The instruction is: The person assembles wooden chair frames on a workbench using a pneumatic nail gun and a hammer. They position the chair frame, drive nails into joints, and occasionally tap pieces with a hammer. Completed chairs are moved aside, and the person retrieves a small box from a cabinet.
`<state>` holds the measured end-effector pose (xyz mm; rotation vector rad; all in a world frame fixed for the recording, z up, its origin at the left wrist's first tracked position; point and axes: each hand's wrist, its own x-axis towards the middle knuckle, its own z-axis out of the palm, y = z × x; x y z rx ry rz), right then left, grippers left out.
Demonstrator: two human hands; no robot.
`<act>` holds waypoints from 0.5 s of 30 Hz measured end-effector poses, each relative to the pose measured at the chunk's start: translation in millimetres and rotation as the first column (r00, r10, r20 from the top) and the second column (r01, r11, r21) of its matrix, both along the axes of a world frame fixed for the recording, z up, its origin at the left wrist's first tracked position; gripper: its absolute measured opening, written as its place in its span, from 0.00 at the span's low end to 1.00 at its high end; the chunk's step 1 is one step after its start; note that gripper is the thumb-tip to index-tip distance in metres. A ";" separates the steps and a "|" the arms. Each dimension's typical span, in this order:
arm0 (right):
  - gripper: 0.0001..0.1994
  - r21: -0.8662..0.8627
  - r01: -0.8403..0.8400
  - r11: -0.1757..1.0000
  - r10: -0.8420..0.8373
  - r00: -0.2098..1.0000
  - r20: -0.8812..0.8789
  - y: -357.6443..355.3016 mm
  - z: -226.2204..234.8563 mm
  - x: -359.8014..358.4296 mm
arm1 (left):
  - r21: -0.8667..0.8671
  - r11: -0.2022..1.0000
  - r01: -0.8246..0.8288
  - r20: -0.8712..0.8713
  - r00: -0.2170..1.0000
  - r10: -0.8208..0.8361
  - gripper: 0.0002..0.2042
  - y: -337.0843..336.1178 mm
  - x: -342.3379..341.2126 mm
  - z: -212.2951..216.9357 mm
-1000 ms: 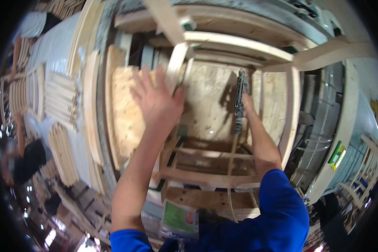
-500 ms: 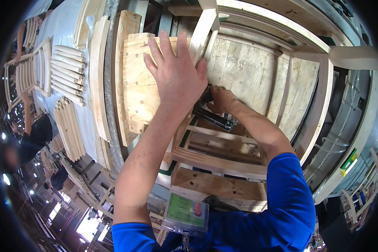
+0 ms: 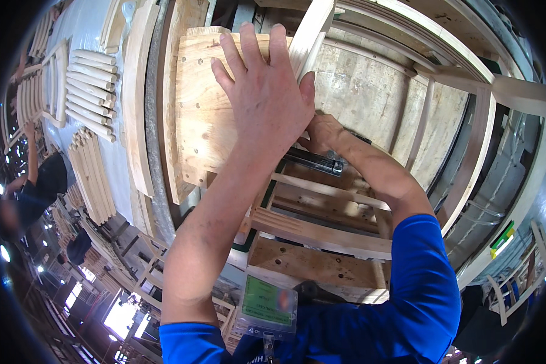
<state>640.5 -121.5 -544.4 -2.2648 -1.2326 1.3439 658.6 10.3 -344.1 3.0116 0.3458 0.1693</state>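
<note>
My left hand [image 3: 266,97] lies with spread fingers over the light plywood board [image 3: 203,109] and the adjoining rail [image 3: 311,36] of a pale wooden chair frame. Its thumb rests along the rail's inner side. Just below that thumb, my right hand [image 3: 326,132] is closed around a black nail gun [image 3: 314,161], whose long narrow magazine shows under the wrist. The tool's head and its contact with the wood are hidden behind my hands. Slimmer crosspieces [image 3: 324,189] of the frame run below the tool.
A thick wooden block [image 3: 315,265] lies near my body. Beyond a metal edge [image 3: 154,121] at left, stacked sticks [image 3: 92,176] and curved slats [image 3: 91,94] lie on a plastic-covered table. Another person [image 3: 39,182] works at far left. Chair parts [image 3: 525,273] stand at right.
My view has shifted a little. My left hand sits slightly farther up and right in the picture, still spread. The nail gun has turned slightly, its magazine now lying flatter, in my right hand.
</note>
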 end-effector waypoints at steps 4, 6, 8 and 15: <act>0.39 0.044 -0.019 0.999 0.017 0.999 0.047 -5.8 -4.8 -1.8 | 0.005 1.000 -0.005 0.011 1.000 0.005 0.38 -1.6 0.9 -2.1; 0.37 0.020 -0.022 1.000 0.021 0.998 0.054 -4.0 2.2 3.8 | 0.012 1.000 -0.001 0.035 0.999 0.000 0.38 0.8 1.0 -4.0; 0.35 -0.077 -0.019 0.997 0.023 0.999 0.049 -6.8 21.8 18.3 | 0.014 1.000 -0.022 0.027 0.999 0.022 0.38 0.5 -3.9 -5.6; 0.15 -0.256 -0.687 0.681 0.731 0.617 0.291 -78.2 0.5 39.3 | 0.022 0.999 -0.033 0.021 0.999 0.033 0.36 0.4 -0.4 -4.4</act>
